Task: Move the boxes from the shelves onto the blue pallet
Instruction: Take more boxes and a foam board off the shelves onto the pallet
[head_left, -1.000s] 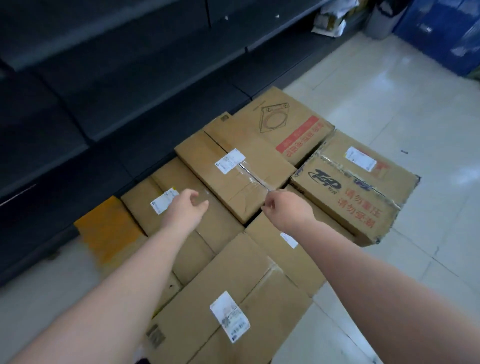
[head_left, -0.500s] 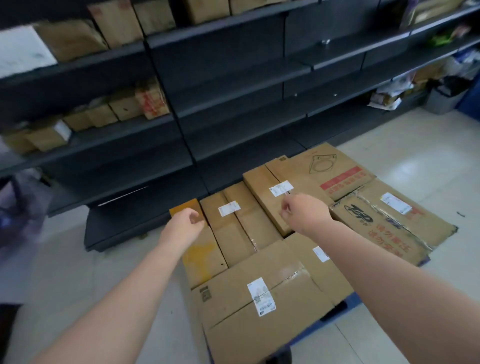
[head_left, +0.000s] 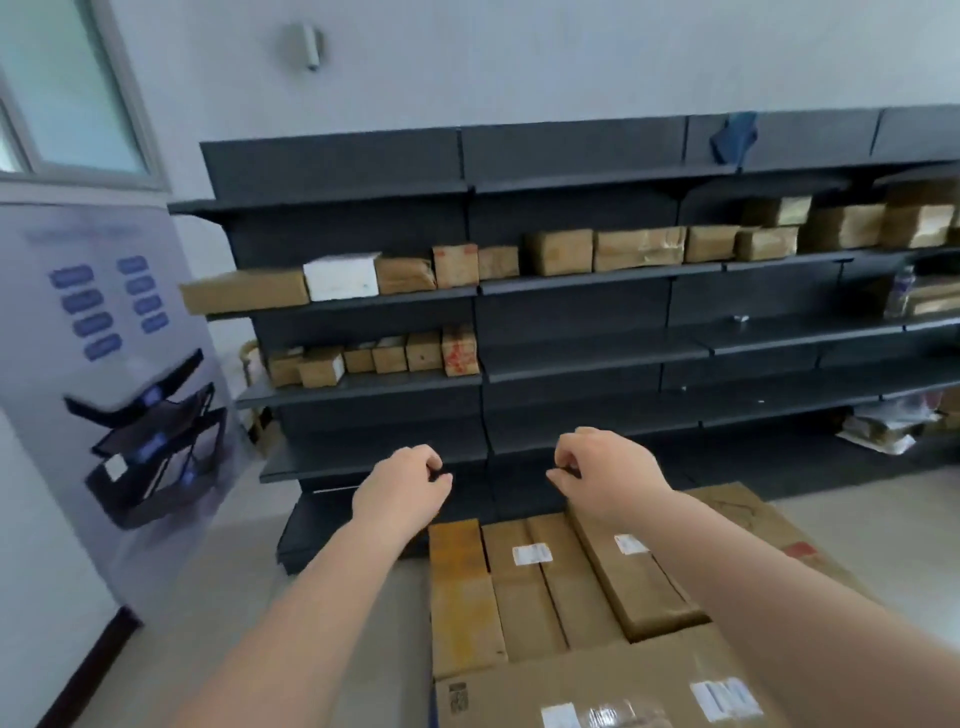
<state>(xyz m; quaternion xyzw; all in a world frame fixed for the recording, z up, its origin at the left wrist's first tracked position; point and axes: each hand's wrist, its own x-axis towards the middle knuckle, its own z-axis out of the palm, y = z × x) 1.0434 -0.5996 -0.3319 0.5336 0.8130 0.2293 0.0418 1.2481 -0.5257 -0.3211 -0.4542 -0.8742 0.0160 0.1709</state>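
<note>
Above the packed cardboard boxes (head_left: 524, 587) at floor level, left hand (head_left: 402, 491) and right hand (head_left: 605, 475) hang loosely curled, gripping nothing, probably freed for another fetch. More boxes (head_left: 561, 252) wait on the dark shelves (head_left: 597, 358) ahead.

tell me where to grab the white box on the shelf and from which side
Take the white box by its two short ends, a hand on each, coming straight in from the open shelf front. It sits upright between a long brown box and another carton, seemingly touching both, so probably slide it forward by its front face first to expose the ends.
</note>
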